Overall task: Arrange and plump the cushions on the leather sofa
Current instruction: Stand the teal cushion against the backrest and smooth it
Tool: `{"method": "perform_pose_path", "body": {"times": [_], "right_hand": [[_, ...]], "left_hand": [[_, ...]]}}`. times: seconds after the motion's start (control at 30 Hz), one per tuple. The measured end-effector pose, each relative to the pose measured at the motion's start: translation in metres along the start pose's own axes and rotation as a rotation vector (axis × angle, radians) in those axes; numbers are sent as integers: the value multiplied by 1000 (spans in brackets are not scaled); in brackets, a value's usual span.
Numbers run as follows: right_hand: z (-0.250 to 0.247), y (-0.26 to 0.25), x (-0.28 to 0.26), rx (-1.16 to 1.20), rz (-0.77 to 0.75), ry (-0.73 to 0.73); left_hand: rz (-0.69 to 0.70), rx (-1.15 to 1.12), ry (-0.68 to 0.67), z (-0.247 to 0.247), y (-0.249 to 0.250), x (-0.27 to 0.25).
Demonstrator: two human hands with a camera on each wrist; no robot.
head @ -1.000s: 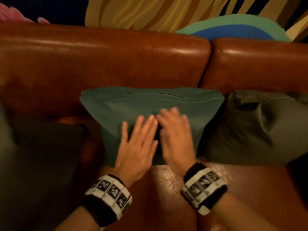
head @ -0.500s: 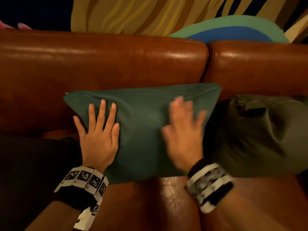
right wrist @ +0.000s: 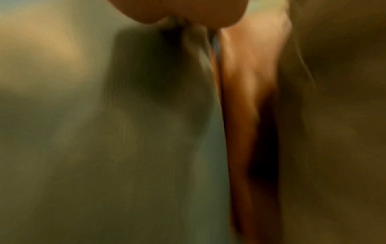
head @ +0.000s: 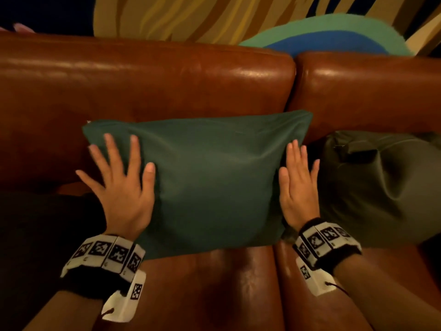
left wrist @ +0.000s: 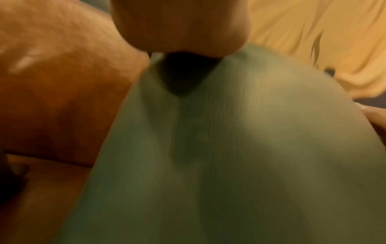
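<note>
A teal green cushion (head: 210, 177) leans against the brown leather sofa backrest (head: 148, 91), standing on the seat. My left hand (head: 119, 185) lies flat with spread fingers on the cushion's left side. My right hand (head: 298, 185) presses its straight fingers against the cushion's right edge. The left wrist view shows the teal cushion (left wrist: 219, 156) close up and blurred, with the palm above it. In the right wrist view the teal cushion (right wrist: 104, 132) fills the left, with a strip of brown leather beside it.
An olive-grey cushion (head: 381, 187) slumps against the backrest right of the teal one. A dark cushion (head: 43, 235) lies at the left on the seat. The leather seat (head: 214, 295) shows in front. Behind the sofa is a patterned wall.
Both hands have slid apart from the cushion's middle to its left and right sides. The cushion now stands fuller and more square against the backrest.
</note>
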State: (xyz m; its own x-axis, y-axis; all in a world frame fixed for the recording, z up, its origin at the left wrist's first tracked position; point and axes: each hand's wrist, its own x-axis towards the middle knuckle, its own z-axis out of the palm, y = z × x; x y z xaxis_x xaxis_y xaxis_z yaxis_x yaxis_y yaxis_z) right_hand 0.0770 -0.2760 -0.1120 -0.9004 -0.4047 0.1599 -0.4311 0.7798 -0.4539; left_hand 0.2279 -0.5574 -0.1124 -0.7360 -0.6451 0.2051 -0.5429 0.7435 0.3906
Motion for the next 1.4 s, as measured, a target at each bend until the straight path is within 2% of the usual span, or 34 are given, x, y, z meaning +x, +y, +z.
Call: {"method": "perform_pose_path", "body": {"times": [0.07, 0.1, 0.17, 0.2, 0.23, 0.27, 0.3, 0.37, 0.47, 0.57, 0.67, 0.77, 0.8, 0.83, 0.9, 0.97, 1.03, 1.1, 1.17, 1.23, 1.33, 1.4], "right_hand": [[-21, -29, 16, 24, -71, 43], [-31, -52, 27, 13, -118, 45], [-42, -106, 44, -67, -240, -42], [-42, -135, 48, -123, -301, -143], [-38, -162, 50, -168, -358, -253], [-31, -188, 49, -186, -400, -360], [-23, -210, 47, -183, -413, -468], [-4, -240, 39, -115, -364, -645], [19, -247, 26, -43, -295, -717], [12, -205, 21, -177, -250, -674], [-17, -121, 30, -340, -39, -639], [-51, -54, 29, -533, 126, -630], [-60, -40, 27, -533, 206, -610], [-69, -32, 26, -454, 321, -565], [-80, -22, 29, -116, 580, -420], [-87, -17, 35, 164, 711, -272], [-97, -16, 36, 224, 681, -183], [-105, -17, 39, 338, 606, -78], [-107, -22, 45, 401, 596, -13], [-93, -9, 55, 454, 672, 4], [-76, -13, 59, 833, 817, 1], [-76, -17, 52, 994, 848, -27]], "left_hand": [[-144, -252, 120, -17, 4, 13], [-265, -399, 149, -21, -2, 25], [-639, -711, 84, -32, -10, 55], [-801, -903, 31, -41, -12, 66], [-890, -1028, -25, -46, -14, 74], [-887, -1084, -78, -53, -12, 78], [-825, -1061, -118, -58, -9, 79], [-736, -949, -118, -65, -3, 75], [-586, -814, -92, -71, -7, 59], [-562, -757, -50, -75, -26, 38], [-594, -740, -20, -78, -44, 23], [-503, -713, -60, -82, -36, 16], [-501, -703, -60, -81, -35, 15], [-528, -716, -48, -81, -32, 14], [-646, -745, -28, -79, -36, 15], [-714, -761, 2, -78, -40, 16], [-633, -669, -33, -91, -35, 15], [-551, -644, 7, -102, -34, 19], [-562, -655, 29, -104, -39, 31], [-618, -660, -20, -99, -42, 41], [-746, -926, -121, -90, -33, 43], [-700, -974, -155, -90, -28, 40]]}}
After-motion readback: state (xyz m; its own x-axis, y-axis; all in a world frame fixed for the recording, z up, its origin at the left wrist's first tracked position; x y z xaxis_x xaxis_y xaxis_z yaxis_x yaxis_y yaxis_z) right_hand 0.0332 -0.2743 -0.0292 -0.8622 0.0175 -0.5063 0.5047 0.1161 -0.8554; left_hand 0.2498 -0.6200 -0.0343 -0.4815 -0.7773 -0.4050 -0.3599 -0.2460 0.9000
